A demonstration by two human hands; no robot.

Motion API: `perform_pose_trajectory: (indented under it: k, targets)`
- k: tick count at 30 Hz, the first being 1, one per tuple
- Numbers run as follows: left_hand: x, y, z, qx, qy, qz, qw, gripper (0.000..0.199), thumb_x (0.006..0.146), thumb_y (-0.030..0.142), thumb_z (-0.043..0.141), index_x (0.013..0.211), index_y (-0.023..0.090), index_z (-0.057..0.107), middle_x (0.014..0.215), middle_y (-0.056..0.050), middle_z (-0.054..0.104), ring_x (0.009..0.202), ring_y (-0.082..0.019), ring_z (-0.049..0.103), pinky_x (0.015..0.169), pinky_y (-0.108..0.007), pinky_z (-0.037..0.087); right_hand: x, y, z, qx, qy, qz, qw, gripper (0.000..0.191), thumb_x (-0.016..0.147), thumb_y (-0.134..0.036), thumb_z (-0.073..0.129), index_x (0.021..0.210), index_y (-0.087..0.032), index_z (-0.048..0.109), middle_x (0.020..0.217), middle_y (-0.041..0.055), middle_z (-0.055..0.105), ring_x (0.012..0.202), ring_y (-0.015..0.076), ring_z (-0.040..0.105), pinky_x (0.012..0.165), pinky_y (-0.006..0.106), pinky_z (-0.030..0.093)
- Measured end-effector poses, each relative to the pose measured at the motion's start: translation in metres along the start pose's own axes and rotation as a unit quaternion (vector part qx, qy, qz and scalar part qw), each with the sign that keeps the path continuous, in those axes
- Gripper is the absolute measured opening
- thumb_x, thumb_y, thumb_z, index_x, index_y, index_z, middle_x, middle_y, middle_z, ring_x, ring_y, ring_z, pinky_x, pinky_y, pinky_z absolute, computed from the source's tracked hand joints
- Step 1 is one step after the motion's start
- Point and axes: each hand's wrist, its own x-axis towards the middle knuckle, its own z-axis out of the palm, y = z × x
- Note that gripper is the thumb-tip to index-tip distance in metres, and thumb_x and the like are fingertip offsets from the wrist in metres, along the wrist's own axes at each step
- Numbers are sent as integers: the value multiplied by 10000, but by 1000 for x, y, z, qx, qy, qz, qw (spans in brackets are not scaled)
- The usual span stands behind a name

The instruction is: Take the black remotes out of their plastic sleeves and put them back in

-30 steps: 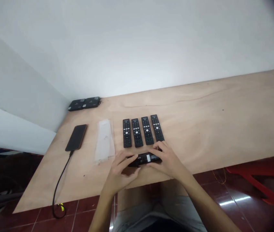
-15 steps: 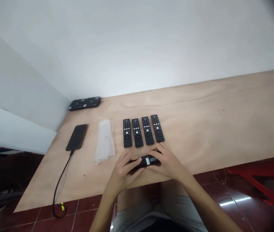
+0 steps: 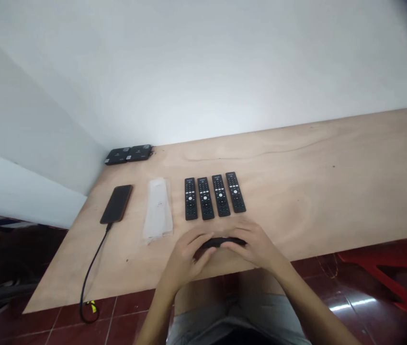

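Observation:
Near the table's front edge, a black remote control (image 3: 221,241) lies sideways between my two hands, its narrow side toward me. My left hand (image 3: 188,253) is closed round one end, thumb in front and fingers behind. Round the other end, my right hand (image 3: 254,243) grips in the same way. Both hands cover its ends, and its label no longer shows. Just beyond them, several black remotes (image 3: 205,199) lie in a row with their buttons up. Left of the row is a stack of clear plastic sleeves (image 3: 158,211).
On the wooden table (image 3: 304,191), a phone (image 3: 117,203) lies at the left with a black cable (image 3: 90,273) running over the edge. Two black boxes (image 3: 139,152) sit at the back by the wall. A red chair (image 3: 386,273) stands at the right.
The remote in my hands has been turned about its length, so the white label that faced up is out of sight. My hands stay at its two ends.

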Motion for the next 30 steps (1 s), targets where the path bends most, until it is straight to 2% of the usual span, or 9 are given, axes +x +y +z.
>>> perform_pose_trajectory:
  k: [2, 6, 10, 13, 15, 17, 21, 25, 30]
  targets:
    - [0, -1, 1, 5, -4, -10, 1000, 299, 1077, 196, 709, 1365, 268, 735, 1267, -106, 792, 1166, -271, 758, 1004, -464, 653, -2, 3, -2, -14, -10, 9, 1000, 140, 1090, -382, 758, 1137, -290, 853, 1003, 47, 859, 961, 279, 796, 983, 476, 615]
    - [1, -2, 2, 13, -10, -24, 1000, 229, 1084, 178, 680, 1290, 253, 748, 1200, -92, 786, 1121, -262, 745, 980, -456, 640, -10, 12, -17, -7, -36, 31, 999, 166, 1097, -384, 743, 1186, -298, 855, 1158, 63, 854, 1100, 288, 780, 1026, 472, 617]
    - [3, -1, 2, 10, -7, -32, 999, 159, 1076, 176, 687, 1204, 242, 752, 1148, -84, 781, 1078, -258, 729, 951, -450, 623, -28, 22, -50, -8, -51, 98, 994, 196, 1109, -427, 709, 1160, -302, 852, 1132, 56, 835, 1096, 285, 766, 988, 442, 631]
    - [4, 0, 1, 6, -9, -30, 999, 115, 1080, 176, 672, 1125, 239, 757, 1083, -76, 779, 1034, -254, 725, 930, -445, 613, -48, 33, -78, -13, -46, 166, 985, 247, 1120, -451, 671, 1062, -278, 837, 1137, 68, 828, 1102, 299, 765, 969, 433, 633]
    - [5, 0, 1, 2, -11, -32, 999, 110, 1081, 184, 670, 1104, 241, 761, 1064, -74, 778, 1020, -253, 726, 914, -438, 611, -61, 43, -92, -23, -27, 197, 980, 281, 1107, -492, 676, 1038, -275, 842, 1178, 76, 832, 1134, 320, 771, 1001, 447, 633]
    - [5, 0, 1, -3, -11, -35, 999, 103, 1079, 189, 676, 1094, 241, 764, 1061, -74, 778, 1015, -252, 727, 913, -437, 611, -70, 53, -99, -38, 28, 226, 973, 308, 1076, -538, 703, 1023, -272, 850, 1210, 95, 839, 1164, 354, 775, 1020, 477, 636]
    - [5, -1, 1, -3, -11, -37, 999, 96, 1077, 191, 686, 1084, 245, 766, 1041, -65, 783, 1001, -251, 728, 907, -439, 612, -70, 67, -94, -85, 150, 269, 947, 320, 1059, -538, 677, 1121, -271, 841, 1162, 110, 841, 1012, 344, 777, 899, 491, 651]
    - [5, 0, 1, 14, -4, -38, 999, 91, 1074, 205, 692, 1110, 246, 764, 1024, -61, 787, 978, -254, 738, 887, -440, 620, -48, 74, -75, -114, 209, 274, 932, 334, 1056, -490, 645, 1189, -229, 805, 1010, 110, 797, 779, 273, 685, 751, 438, 617]
    - [3, -2, 2, 20, 11, -43, 999, 172, 1071, 234, 703, 1237, 246, 747, 1054, -69, 797, 1003, -262, 757, 917, -460, 638, -13, 82, -51, -128, 241, 258, 927, 242, 1062, -359, 563, 1097, -213, 752, 1057, 130, 732, 891, 294, 686, 826, 463, 603]
